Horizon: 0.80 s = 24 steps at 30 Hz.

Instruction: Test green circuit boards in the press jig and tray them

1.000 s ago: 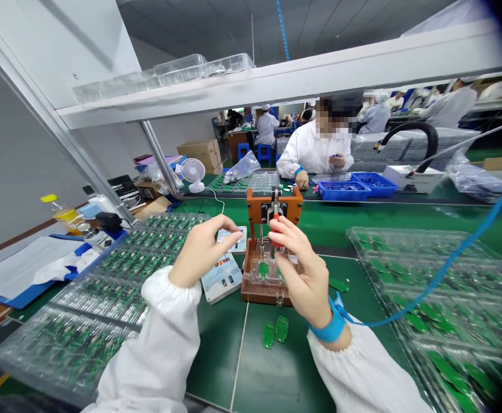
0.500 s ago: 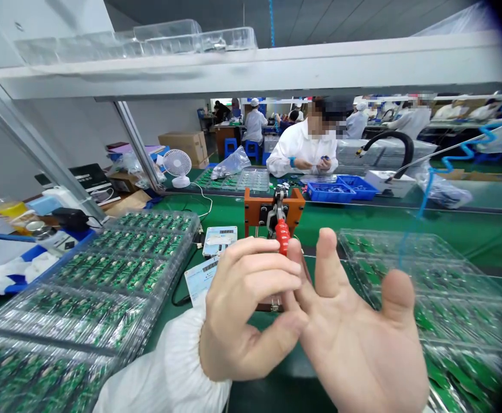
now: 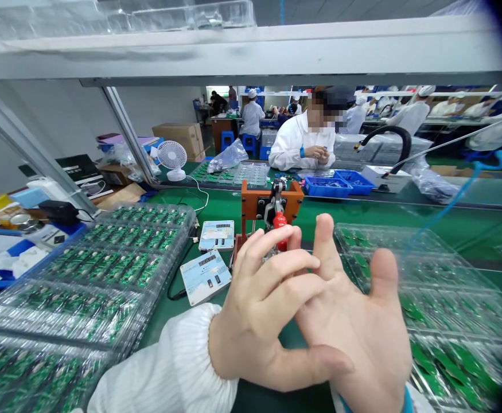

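Head view of two bare hands at a green table (image 3: 341,217). Left hand (image 3: 259,304): fingers half curled, nothing visibly held; the index fingertip (image 3: 285,231) overlaps the red handle (image 3: 280,221) of a toggle clamp, though contact cannot be confirmed. Right hand (image 3: 354,327): open, fingers spread, empty, just right of the handle and farther from it than the left. The handle's long axis stands near upright on an orange-brown clamp frame (image 3: 248,198), its lower end hidden by the left hand. Digital counters (image 3: 205,277) lie left of the frame, between it and a clear tray of green circuit boards (image 3: 117,264); another tray (image 3: 418,281) lies right.
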Motion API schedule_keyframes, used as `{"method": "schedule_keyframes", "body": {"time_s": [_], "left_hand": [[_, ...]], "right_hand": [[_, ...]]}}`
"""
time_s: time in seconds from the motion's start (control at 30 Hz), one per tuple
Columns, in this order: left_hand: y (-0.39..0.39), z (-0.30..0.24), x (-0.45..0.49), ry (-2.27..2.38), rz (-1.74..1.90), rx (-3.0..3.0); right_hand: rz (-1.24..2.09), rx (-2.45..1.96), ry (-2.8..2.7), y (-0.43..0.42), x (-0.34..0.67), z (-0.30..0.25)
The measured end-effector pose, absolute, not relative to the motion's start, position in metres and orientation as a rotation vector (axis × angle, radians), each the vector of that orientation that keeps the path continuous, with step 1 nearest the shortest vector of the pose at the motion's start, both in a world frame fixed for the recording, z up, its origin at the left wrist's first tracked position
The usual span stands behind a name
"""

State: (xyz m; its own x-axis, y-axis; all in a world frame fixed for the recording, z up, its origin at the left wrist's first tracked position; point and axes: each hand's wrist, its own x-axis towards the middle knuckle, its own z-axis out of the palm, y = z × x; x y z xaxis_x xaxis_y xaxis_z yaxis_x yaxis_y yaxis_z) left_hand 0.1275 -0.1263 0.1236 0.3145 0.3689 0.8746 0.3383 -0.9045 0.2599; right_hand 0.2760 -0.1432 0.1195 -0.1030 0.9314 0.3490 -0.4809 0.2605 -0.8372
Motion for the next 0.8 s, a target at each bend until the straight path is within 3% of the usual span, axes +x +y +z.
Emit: {"method": "schedule_keyframes", "body": {"time_s": [0.8], "left_hand": [[-0.1306,0.1211,0.126,0.748,1.697,2.519]], "right_hand": [[1.287,-0.424,-1.154,-0.1431,0.2708,0.119]]}}
